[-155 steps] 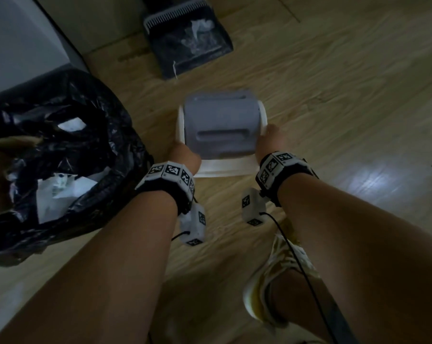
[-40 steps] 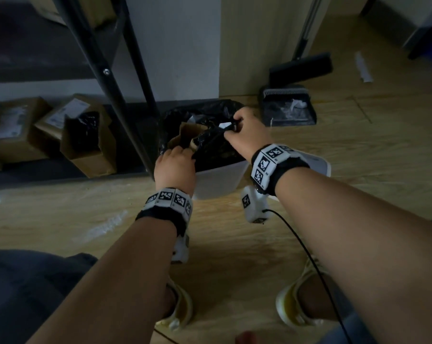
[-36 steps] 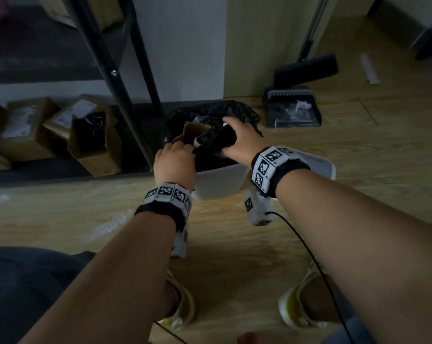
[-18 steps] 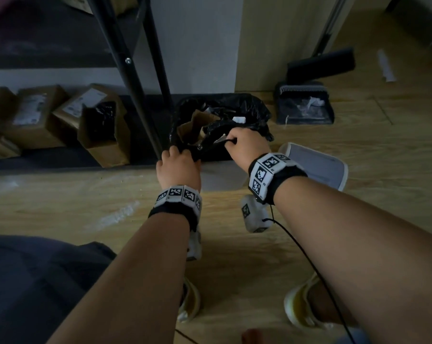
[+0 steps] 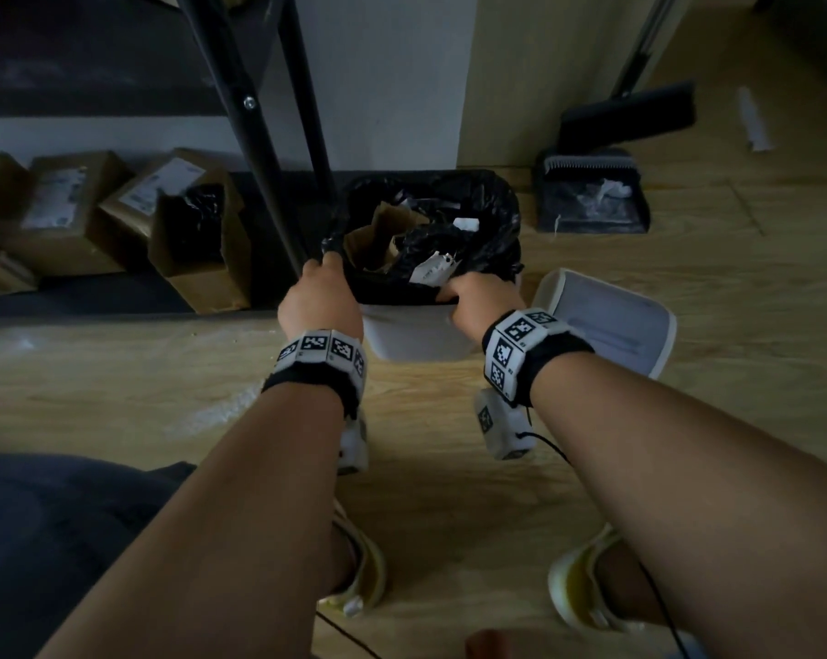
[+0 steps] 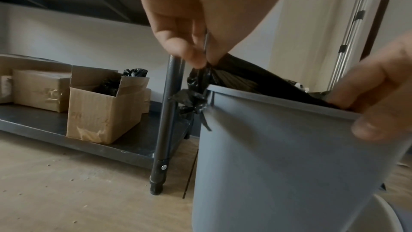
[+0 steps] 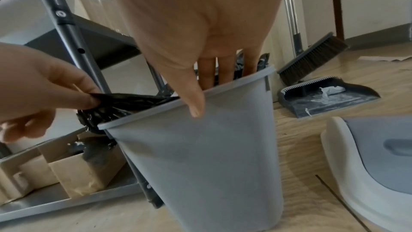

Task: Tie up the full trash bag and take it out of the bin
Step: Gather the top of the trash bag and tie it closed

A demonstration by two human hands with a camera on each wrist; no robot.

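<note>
A light grey bin (image 5: 416, 335) stands on the wooden floor with a full black trash bag (image 5: 449, 240) in it, cardboard and paper scraps showing at its mouth. My left hand (image 5: 328, 264) pinches the bag's edge at the near-left corner; in the left wrist view, thumb and finger of the left hand (image 6: 204, 63) hold the bunched black plastic (image 6: 198, 94) just above the rim. My right hand (image 5: 449, 297) is at the near-right rim. In the right wrist view, the right hand (image 7: 205, 94) has its fingers (image 7: 225, 71) down inside the bin wall (image 7: 200, 156) and its thumb outside.
The bin's lid (image 5: 606, 321) lies on the floor just right of the bin. A dustpan (image 5: 592, 197) and broom (image 5: 625, 116) sit behind it. A dark shelf post (image 5: 259, 149) stands close to the bin's left; cardboard boxes (image 5: 197, 240) are on the low shelf. My feet (image 5: 359, 577) are below.
Earlier both hands carried the lid; now it lies on the floor. In the last second my right hand came off the bag's middle to the near rim, and my left shifted to the left corner.
</note>
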